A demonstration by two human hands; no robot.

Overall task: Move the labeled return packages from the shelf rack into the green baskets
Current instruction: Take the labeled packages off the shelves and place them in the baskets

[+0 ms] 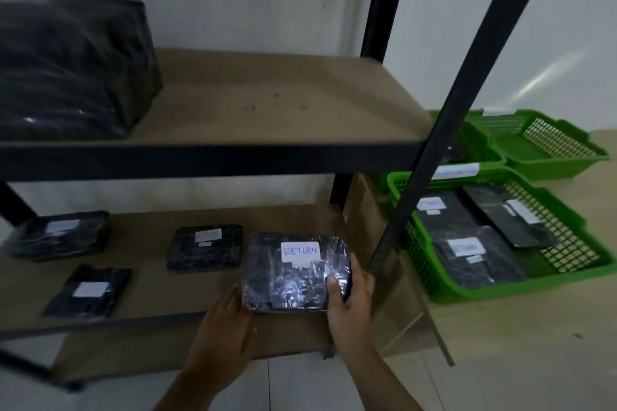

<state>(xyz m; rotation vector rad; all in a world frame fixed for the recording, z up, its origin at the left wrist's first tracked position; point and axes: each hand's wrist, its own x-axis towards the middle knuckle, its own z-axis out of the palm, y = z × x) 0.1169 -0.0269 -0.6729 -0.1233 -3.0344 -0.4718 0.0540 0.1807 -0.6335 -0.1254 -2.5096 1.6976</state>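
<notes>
A black plastic-wrapped package with a white RETURN label (293, 274) lies at the front right of the lower shelf (150, 277). My right hand (350, 297) grips its right edge, thumb on top. My left hand (230, 317) touches its left front corner with fingers under the edge. Three more black labeled packages lie on the same shelf: one in the middle (205, 248), one at the far left (63, 233), one at the front left (90, 290). To the right, the near green basket (427, 280) holds three labeled black packages.
A large black wrapped bundle (73, 67) sits on the upper shelf (267, 103) at left. Black rack posts (444, 130) stand between the shelf and the baskets. Two more green baskets (551, 157) stand behind the near one on a wooden surface.
</notes>
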